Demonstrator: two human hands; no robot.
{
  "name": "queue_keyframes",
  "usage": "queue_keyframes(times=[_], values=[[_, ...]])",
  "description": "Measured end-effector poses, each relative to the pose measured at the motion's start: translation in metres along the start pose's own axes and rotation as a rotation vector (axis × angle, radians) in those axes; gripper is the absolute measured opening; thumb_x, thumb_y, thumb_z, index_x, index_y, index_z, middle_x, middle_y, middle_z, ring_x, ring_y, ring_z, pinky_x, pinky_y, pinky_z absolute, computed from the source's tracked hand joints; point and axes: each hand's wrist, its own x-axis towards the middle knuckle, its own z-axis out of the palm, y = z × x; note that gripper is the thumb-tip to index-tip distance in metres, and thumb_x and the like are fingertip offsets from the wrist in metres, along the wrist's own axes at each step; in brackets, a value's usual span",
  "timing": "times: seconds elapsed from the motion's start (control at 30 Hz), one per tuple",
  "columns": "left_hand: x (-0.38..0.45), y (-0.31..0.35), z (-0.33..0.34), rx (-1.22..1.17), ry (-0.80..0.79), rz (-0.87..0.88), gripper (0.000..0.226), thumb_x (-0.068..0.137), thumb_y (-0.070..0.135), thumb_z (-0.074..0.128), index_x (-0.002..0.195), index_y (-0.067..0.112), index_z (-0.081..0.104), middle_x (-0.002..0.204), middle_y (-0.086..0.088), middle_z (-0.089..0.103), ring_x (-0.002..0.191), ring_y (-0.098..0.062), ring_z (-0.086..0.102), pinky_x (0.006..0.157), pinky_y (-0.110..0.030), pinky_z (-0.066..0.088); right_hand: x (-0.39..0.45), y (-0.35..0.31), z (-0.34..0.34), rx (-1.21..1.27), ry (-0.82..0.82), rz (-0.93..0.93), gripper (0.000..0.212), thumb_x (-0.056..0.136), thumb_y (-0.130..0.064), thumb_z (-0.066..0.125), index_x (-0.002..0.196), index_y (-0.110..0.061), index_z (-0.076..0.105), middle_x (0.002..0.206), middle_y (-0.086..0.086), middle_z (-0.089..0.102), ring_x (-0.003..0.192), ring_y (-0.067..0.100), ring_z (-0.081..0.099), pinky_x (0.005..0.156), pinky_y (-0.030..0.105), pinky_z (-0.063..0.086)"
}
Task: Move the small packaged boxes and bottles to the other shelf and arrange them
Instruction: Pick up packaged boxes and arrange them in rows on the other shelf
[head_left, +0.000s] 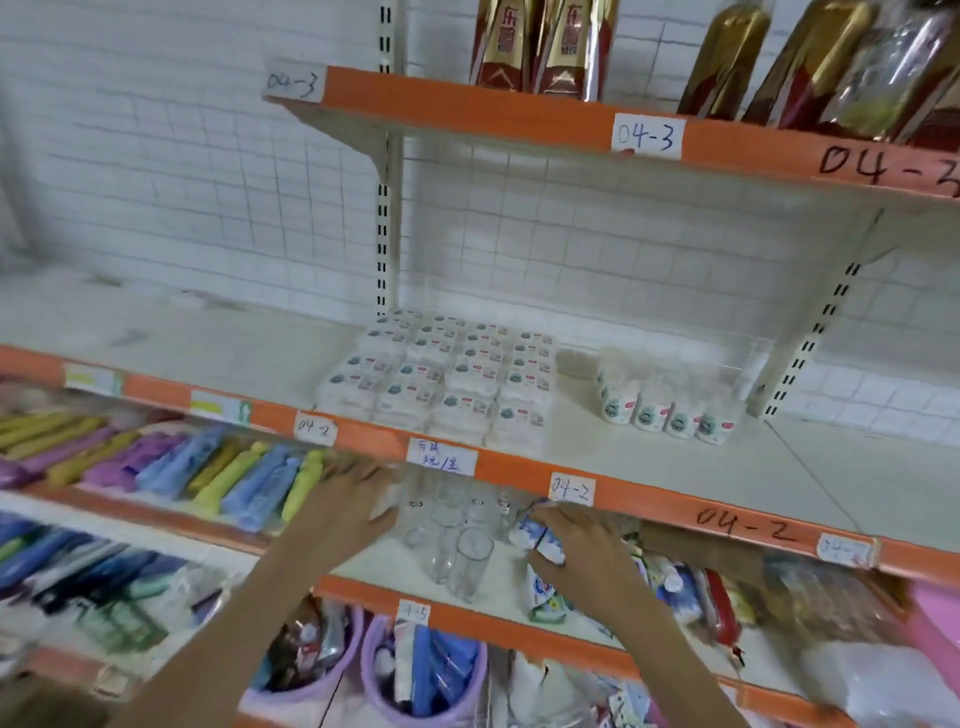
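Small white packaged boxes (441, 379) lie in tight rows on the shelf marked 04-2 (675, 512). To their right stands a row of small clear bottles (670, 410) with white labels. One shelf lower, my left hand (345, 512) reaches in with straight fingers beside several clear glasses (457, 551). My right hand (582, 556) grips a small white and blue packet (535, 535) just right of the glasses. The frame is blurred, so the fingertips are hard to read.
Tall gold and red bags (545, 47) stand on the top shelf 04-3. Coloured pouches (208, 473) fill the lower shelf at left. Purple tubs (421, 670) of goods sit on the bottom shelf. Mixed packets (727, 597) crowd the lower right.
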Motion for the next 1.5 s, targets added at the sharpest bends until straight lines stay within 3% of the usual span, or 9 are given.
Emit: queue_keyframes(times=[0.17,0.33,0.47,0.53,0.7,1.07,1.17,1.37,1.5], values=[[-0.098,-0.006,-0.004,-0.01,-0.063,-0.132,0.033,0.07,0.045,0.046,0.086,0.025,0.067,0.081,0.01,0.064,0.068,-0.011,0.066,0.054,-0.021,0.052,-0.019,-0.044,0.028,0.093,-0.08,-0.134,0.042,0.092,-0.04,0.048,0.132,-0.027,0.044,0.134,-0.007,0.049,0.125,0.014,0.042,0.099,0.029,0.037],[-0.178,-0.032,-0.036,0.047,-0.052,-0.331,0.034,0.057,0.04,0.074,0.088,0.029,0.066,0.082,0.012,0.066,0.067,-0.007,0.066,0.051,-0.014,0.047,-0.009,-0.109,0.051,0.165,-0.146,-0.313,0.043,0.092,-0.043,0.046,0.132,-0.027,0.043,0.135,-0.009,0.048,0.125,0.015,0.04,0.1,0.028,0.034],[-0.227,-0.062,-0.065,0.04,-0.06,-0.52,0.04,0.077,0.04,0.06,0.109,0.018,0.064,0.106,-0.001,0.063,0.097,-0.021,0.061,0.077,-0.027,0.048,0.012,-0.17,0.06,0.226,-0.171,-0.443,0.043,0.093,-0.04,0.047,0.134,-0.027,0.041,0.135,-0.01,0.046,0.126,0.012,0.037,0.101,0.025,0.032],[-0.244,-0.08,-0.075,0.048,-0.037,-0.592,0.045,0.08,0.042,0.054,0.117,0.017,0.06,0.115,-0.001,0.059,0.107,-0.02,0.056,0.085,-0.027,0.044,0.025,-0.199,0.064,0.25,-0.175,-0.498,0.043,0.093,-0.04,0.047,0.134,-0.027,0.041,0.136,-0.012,0.045,0.125,0.01,0.037,0.1,0.023,0.031],[-0.273,-0.146,-0.097,-0.034,0.045,-0.709,0.034,0.084,0.035,0.06,0.116,0.023,0.06,0.116,0.004,0.059,0.103,-0.011,0.055,0.081,-0.024,0.045,0.071,-0.273,0.078,0.272,-0.172,-0.594,0.043,0.091,-0.04,0.049,0.132,-0.027,0.042,0.131,-0.012,0.047,0.121,0.012,0.04,0.096,0.024,0.036],[-0.264,-0.361,-0.15,-0.102,0.083,-0.697,0.035,0.088,0.034,0.056,0.122,0.023,0.055,0.12,0.004,0.053,0.106,-0.01,0.052,0.081,-0.018,0.04,0.225,-0.426,0.093,0.293,-0.08,-0.532,0.048,0.086,-0.046,0.05,0.129,-0.026,0.049,0.126,-0.008,0.054,0.12,0.013,0.047,0.098,0.025,0.038],[-0.256,-0.406,-0.156,-0.132,0.091,-0.676,0.034,0.089,0.033,0.056,0.122,0.026,0.054,0.121,0.006,0.051,0.103,-0.006,0.05,0.083,-0.016,0.039,0.259,-0.449,0.091,0.278,-0.063,-0.49,0.045,0.088,-0.04,0.053,0.13,-0.025,0.048,0.125,-0.009,0.053,0.119,0.014,0.047,0.096,0.023,0.035],[-0.233,-0.482,-0.153,-0.174,0.041,-0.648,0.037,0.09,0.031,0.056,0.125,0.025,0.051,0.128,0.005,0.048,0.117,-0.011,0.046,0.094,-0.023,0.039,0.329,-0.478,0.1,0.243,-0.07,-0.463,0.04,0.089,-0.033,0.056,0.128,-0.026,0.048,0.125,-0.01,0.052,0.119,0.011,0.044,0.087,0.015,0.031],[-0.203,-0.533,-0.149,-0.133,0.034,-0.633,0.041,0.089,0.031,0.057,0.128,0.02,0.049,0.132,0.002,0.047,0.119,-0.013,0.046,0.094,-0.024,0.04,0.384,-0.491,0.109,0.264,-0.035,-0.441,0.04,0.089,-0.032,0.058,0.127,-0.022,0.051,0.125,-0.007,0.054,0.119,0.014,0.044,0.094,0.023,0.034]])
